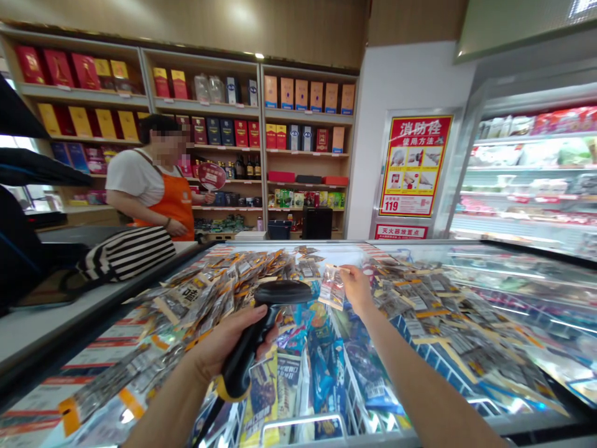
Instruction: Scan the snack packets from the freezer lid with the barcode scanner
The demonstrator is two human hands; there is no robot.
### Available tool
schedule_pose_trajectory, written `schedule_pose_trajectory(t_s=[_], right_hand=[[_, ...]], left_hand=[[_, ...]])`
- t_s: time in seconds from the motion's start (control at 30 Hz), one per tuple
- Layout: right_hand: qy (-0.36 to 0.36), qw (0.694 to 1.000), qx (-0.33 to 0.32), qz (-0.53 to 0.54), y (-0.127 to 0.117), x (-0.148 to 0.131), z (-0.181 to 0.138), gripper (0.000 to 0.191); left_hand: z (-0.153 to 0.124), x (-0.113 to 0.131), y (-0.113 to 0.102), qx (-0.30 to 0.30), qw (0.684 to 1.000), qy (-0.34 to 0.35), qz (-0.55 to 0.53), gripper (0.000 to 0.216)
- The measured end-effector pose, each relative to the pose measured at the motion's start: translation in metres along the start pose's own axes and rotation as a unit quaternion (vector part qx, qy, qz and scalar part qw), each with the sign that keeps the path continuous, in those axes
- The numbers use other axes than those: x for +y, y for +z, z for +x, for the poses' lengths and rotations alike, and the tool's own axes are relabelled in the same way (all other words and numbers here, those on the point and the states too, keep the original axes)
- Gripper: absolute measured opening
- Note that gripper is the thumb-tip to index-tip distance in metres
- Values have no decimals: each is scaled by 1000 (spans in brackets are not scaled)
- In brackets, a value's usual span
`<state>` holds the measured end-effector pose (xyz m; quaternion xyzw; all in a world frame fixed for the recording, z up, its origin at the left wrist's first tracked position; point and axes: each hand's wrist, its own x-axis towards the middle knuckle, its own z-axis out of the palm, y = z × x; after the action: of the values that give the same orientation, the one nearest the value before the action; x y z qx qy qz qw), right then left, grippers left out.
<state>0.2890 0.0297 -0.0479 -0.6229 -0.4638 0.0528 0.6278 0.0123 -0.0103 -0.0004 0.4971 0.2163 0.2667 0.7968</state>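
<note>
My left hand is wrapped round the grip of a black and yellow barcode scanner, whose head points towards the right. Between the fingers of my right hand is a small clear snack packet with a printed label, held upright just right of the scanner head. Many similar packets lie heaped on the glass freezer top to the left. Another spread of packets covers the glass to the right.
Under the glass, wire baskets hold bagged frozen goods. A person in an orange apron stands behind at left, holding a round fan. A striped bag rests on the left counter. Shelves of boxes and a lit fridge stand beyond.
</note>
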Motion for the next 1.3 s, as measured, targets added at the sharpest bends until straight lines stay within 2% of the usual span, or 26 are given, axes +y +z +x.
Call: schedule_pose_trajectory(t_s=[0.27,0.43,0.83,1.07,1.3], right_hand=[[28,998,-13,46,1,0,-2,24],[13,999,-23,42,3,1,-1,23],[-2,997,-56,45,6,-3,-4,25],[11,997,-62,49,5,-10,-7,25],[18,995,-70,75,7,-7,-7,26]], left_hand=[[2,-2,-5,4,999,-16,41,25],[2,-3,-4,14,999,-26,28,24],[2,-2,-12,-7,999,-33,9,26],[2,-1,-11,8,1000,-30,-4,24],[2,1,-16,-5,1000,-30,-3,27]])
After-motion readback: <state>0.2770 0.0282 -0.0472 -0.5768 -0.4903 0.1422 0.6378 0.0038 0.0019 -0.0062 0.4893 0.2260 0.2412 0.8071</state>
